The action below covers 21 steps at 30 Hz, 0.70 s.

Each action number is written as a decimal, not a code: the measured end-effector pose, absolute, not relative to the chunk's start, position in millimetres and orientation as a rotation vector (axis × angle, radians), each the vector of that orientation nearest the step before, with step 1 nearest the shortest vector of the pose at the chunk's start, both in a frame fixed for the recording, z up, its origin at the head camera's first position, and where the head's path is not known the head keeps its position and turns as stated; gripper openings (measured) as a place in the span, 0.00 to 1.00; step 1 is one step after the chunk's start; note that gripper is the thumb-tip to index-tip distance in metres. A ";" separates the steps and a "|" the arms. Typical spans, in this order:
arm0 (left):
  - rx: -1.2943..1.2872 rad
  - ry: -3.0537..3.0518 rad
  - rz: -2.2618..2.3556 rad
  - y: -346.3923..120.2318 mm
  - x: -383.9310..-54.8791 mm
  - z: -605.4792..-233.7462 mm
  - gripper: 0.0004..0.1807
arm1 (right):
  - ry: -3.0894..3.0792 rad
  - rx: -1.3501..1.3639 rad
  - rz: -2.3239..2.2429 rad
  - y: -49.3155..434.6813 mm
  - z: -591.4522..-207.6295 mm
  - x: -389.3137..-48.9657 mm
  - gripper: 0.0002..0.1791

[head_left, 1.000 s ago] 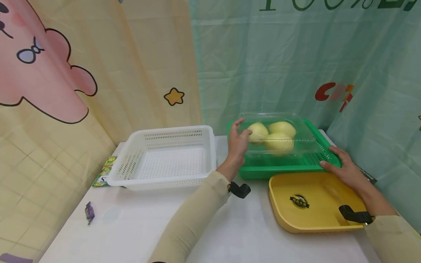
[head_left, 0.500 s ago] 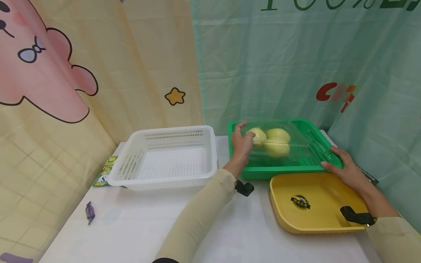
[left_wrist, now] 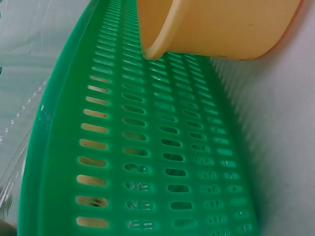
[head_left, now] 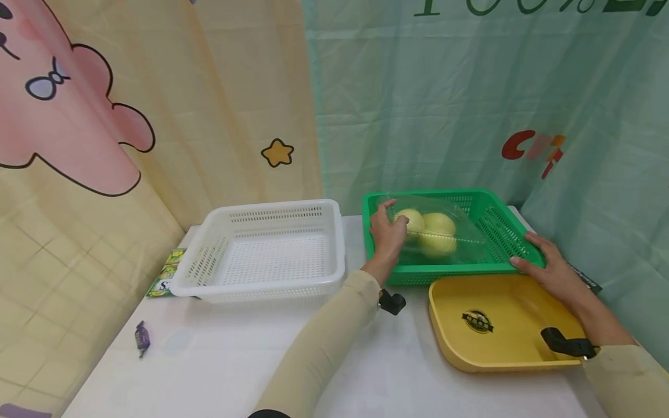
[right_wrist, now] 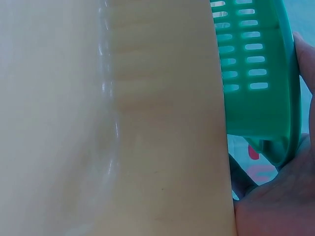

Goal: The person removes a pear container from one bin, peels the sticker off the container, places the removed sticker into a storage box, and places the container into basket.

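My left hand (head_left: 388,235) grips the left end of a clear plastic box (head_left: 465,238). Inside the box, round pale yellow-green fruits (head_left: 438,232) lie bunched toward that hand. The box sits tilted within the green slotted basket (head_left: 455,269). At the basket's right front corner, my right hand (head_left: 556,273) holds the rim, thumb on the near side and fingers over the outside. In the right wrist view this hand (right_wrist: 280,206) shows at the basket's rim (right_wrist: 294,108). The left wrist view is filled mostly by the basket's slotted wall (left_wrist: 147,147).
A yellow basin (head_left: 460,357) with a round sticker stands right in front of the green basket, under my right forearm. To the left is a white slotted basket (head_left: 256,288), with a green packet (head_left: 166,273) beside it. A purple-wrapped candy (head_left: 142,338) lies at the table's left.
My left hand has brought the clear box down into the green basket, and its right end now dips lower. The fruits have slid left toward that hand. My right hand stays on the rim.
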<state>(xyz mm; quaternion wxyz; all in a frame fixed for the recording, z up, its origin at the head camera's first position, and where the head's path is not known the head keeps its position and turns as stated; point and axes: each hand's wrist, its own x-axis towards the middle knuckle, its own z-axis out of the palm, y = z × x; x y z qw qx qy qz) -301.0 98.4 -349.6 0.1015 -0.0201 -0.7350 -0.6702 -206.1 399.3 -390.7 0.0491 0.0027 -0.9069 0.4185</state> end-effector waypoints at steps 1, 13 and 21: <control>-0.064 -2.171 -1.975 98.3 -301.1 -350.0 0.26 | -2.762 0.010 1.282 399.3 -390.2 -205.8 0.45; -0.087 -2.235 -1.884 101.9 -302.5 -357.2 0.26 | -2.765 0.006 1.278 399.1 -391.0 -205.8 0.45; -0.098 -2.300 -1.861 102.0 -304.1 -360.1 0.26 | -2.767 0.006 1.276 398.8 -390.1 -207.3 0.45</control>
